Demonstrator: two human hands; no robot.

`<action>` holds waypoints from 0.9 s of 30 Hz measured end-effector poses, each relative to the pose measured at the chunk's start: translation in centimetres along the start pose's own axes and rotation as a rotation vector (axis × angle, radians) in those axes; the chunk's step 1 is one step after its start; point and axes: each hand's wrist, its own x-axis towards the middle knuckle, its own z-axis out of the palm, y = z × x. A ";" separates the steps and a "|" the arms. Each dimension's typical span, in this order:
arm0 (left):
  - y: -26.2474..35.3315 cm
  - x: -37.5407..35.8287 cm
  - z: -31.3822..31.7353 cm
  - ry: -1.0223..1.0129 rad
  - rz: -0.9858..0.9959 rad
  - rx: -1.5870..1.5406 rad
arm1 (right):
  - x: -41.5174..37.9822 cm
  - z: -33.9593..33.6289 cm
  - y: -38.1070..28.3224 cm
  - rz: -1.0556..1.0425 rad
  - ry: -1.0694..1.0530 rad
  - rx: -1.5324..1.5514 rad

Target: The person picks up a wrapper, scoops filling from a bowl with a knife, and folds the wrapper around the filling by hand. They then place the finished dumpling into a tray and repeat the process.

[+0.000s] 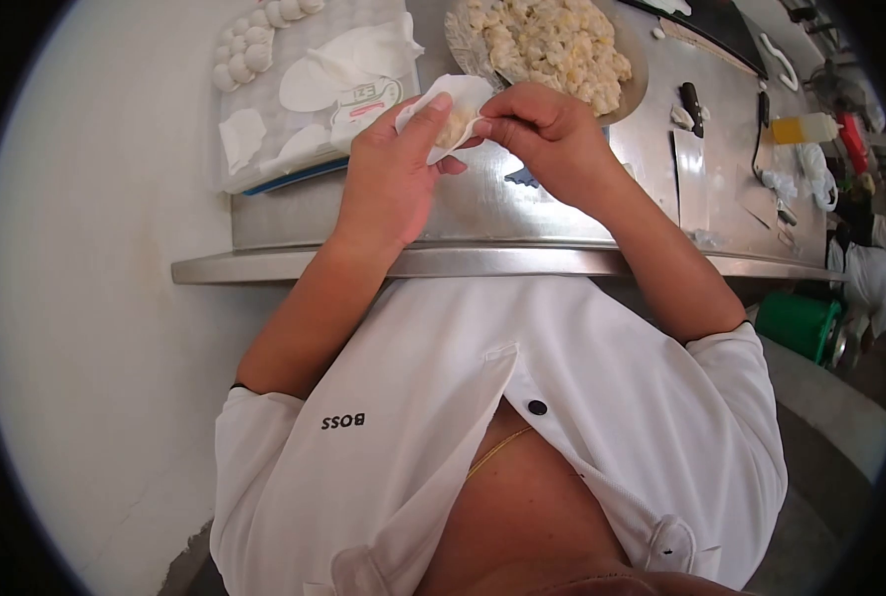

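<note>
A round white dumpling wrapper (pixel 473 91) lies cupped in my left hand (pixel 388 179), thumb over its near side. Inside it sits a small lump of pale filling (pixel 456 127). With thumb and forefinger, my right hand (pixel 552 139) pinches the wrapper's right edge. Just beyond my hands is a metal bowl (pixel 638 79) heaped with chunky pale filling (pixel 552 50). To the left, a light tray (pixel 309 154) carries loose white wrappers (pixel 348 65) and rows of folded dumplings (pixel 249 50) at its far left.
On the steel table (pixel 463 214) to the right lie a black-handled knife (pixel 691 164) and a squeeze bottle (pixel 805 129) of yellow liquid. A dark board or tray (pixel 716 35) is at the back right. A white wall (pixel 95 248) borders the left; a green bin (pixel 799 326) is below right.
</note>
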 end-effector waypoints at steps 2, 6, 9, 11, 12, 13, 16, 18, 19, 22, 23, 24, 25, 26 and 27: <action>-0.1 -0.3 0.4 0.082 0.030 0.137 | -0.1 -0.2 -0.2 -0.031 -0.022 -0.078; -0.5 0.1 -0.1 0.038 0.042 0.085 | 0.0 -0.1 -0.3 0.191 0.040 0.229; -0.5 0.4 -0.4 -0.019 0.016 0.003 | 0.5 -0.9 -0.4 0.391 -0.057 0.305; -1.0 0.7 -0.9 -0.051 -0.005 -0.024 | 0.3 -0.7 -0.4 0.385 -0.046 0.253; -1.0 0.7 -0.9 -0.049 -0.006 -0.024 | 0.1 -0.6 -0.4 0.377 -0.034 0.199; -1.0 0.7 -0.8 -0.036 -0.011 -0.026 | 0.0 -0.5 -0.2 0.379 -0.035 0.200; -1.2 0.7 -0.5 0.031 -0.021 0.038 | -0.2 -0.1 0.9 0.146 -0.019 -0.072; -1.2 0.6 -0.3 0.085 -0.028 0.103 | -0.3 -0.1 2.1 -0.094 -0.057 -0.314; -1.2 0.5 -0.3 0.078 -0.045 0.208 | -0.3 -0.2 2.1 -0.093 -0.057 -0.314; -1.3 0.3 -0.2 0.063 -0.056 0.313 | -0.3 -0.3 1.4 -0.132 -0.094 -0.420; -1.3 0.3 -0.3 0.056 -0.047 0.314 | -0.3 -0.2 0.8 0.030 -0.067 -0.229; -1.3 0.3 -0.3 0.055 -0.048 0.314 | -0.2 -0.1 0.5 0.189 -0.039 -0.038; -1.3 0.3 -0.5 0.043 -0.061 0.279 | -0.1 -0.3 0.6 0.189 -0.039 -0.038; -1.3 0.3 -0.5 0.031 -0.074 0.243 | 0.1 -0.6 0.9 0.295 -0.075 0.060; -1.3 0.3 -0.6 0.033 -0.075 0.244 | 0.2 -0.7 1.1 0.400 -0.112 0.160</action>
